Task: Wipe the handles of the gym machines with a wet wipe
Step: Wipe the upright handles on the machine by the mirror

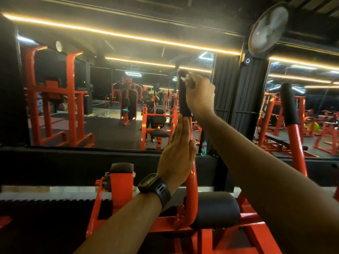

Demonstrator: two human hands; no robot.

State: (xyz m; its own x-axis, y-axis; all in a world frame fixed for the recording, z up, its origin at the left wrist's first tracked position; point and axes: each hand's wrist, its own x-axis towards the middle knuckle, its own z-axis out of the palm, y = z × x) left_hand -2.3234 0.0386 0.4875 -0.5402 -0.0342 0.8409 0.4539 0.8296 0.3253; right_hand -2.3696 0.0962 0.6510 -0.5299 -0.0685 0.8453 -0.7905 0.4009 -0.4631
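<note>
Dim gym, mirror wall (102,129) ahead
So the right hand (200,96) pinches a white wet wipe (184,78) on the black foam handle (183,101); left hand (176,153) flat, fingers straight, on the orange steel bar (194,173).

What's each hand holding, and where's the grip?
Right hand pinches a white wipe against the top of the black handle. Left hand holds nothing; straight fingers rest on the orange bar.

The wet wipe (184,79) is white against the black foam handle (183,99). The machine frame (193,173) is bright orange-red and its seat pad (216,208) is black. The wristwatch (154,187) is black, with a perforated strap. The light strips (128,36) glow warm yellow. The wall panel (225,88) is black with vertical ribs.
</note>
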